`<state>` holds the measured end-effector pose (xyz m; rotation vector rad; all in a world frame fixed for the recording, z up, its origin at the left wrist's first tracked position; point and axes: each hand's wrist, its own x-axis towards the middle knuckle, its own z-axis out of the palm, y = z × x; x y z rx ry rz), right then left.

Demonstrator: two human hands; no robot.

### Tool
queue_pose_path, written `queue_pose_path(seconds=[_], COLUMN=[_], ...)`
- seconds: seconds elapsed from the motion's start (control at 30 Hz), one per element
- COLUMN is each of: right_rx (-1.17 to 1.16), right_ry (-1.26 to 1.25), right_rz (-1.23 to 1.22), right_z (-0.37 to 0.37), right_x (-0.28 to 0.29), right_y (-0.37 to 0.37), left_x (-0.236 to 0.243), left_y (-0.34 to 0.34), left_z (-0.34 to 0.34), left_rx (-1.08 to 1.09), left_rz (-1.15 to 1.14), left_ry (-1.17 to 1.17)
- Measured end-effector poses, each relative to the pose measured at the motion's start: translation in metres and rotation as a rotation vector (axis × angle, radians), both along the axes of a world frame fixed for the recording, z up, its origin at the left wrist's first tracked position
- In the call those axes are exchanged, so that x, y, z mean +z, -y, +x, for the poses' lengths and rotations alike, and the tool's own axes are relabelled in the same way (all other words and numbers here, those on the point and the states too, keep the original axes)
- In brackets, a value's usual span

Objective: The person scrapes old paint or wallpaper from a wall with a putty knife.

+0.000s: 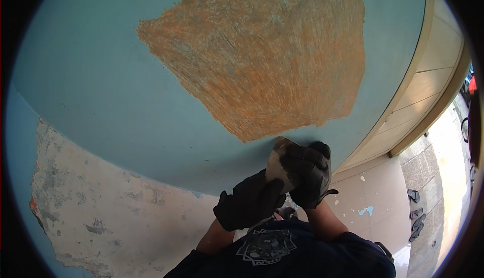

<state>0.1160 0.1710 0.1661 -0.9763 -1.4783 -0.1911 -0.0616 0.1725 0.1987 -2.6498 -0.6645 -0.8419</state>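
Observation:
Both my hands wear dark gloves and are close together in front of the light blue wall [116, 91]. My right hand [310, 169] is closed round a flat, greyish-beige plate [277, 169] with a worn, dark-stained upper end. Its kind is not clear. My left hand [252, 201] holds the plate's lower left side, fingers curled. The plate's upper end is just under the lower edge of a rough orange-brown patch [282, 61], where the blue paint is off and scratch marks run across. Whether the plate touches the wall cannot be made out.
A bare, blotchy whitish surface [126, 212] with ragged edges lies at the lower left. To the right are a cream-coloured frame [411, 81] and a tiled floor [363, 192] with blue paint flakes [366, 211]. Several sandals [417, 225] lie beyond.

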Motion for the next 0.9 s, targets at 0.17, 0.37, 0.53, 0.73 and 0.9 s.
queue_pose_path(seconds=[0.17,0.37,0.53,0.73,0.9], right_rx=[0.006,0.009,0.044,0.052,0.037], right_ry=[0.003,0.025,-0.005,0.028,0.06], right_rz=[0.011,-0.02,-0.017,-0.033,-0.05], right_z=[-0.003,-0.007,-0.01,-0.012,-0.012], right_x=[0.015,0.022,0.011,0.008,0.012], right_y=[-0.001,-0.003,-0.004,0.0,0.006], left_x=[0.004,0.011,0.002,-0.01,-0.012], left_y=[0.006,0.005,0.009,0.004,0.002], left_z=[-0.004,-0.008,-0.011,-0.017,-0.02], left_rx=[0.025,0.082,0.092,0.069,-0.109], left_rz=[-0.026,0.044,-0.033,0.052,-0.086], left_ry=[0.057,0.044,-0.063,0.075,0.126])
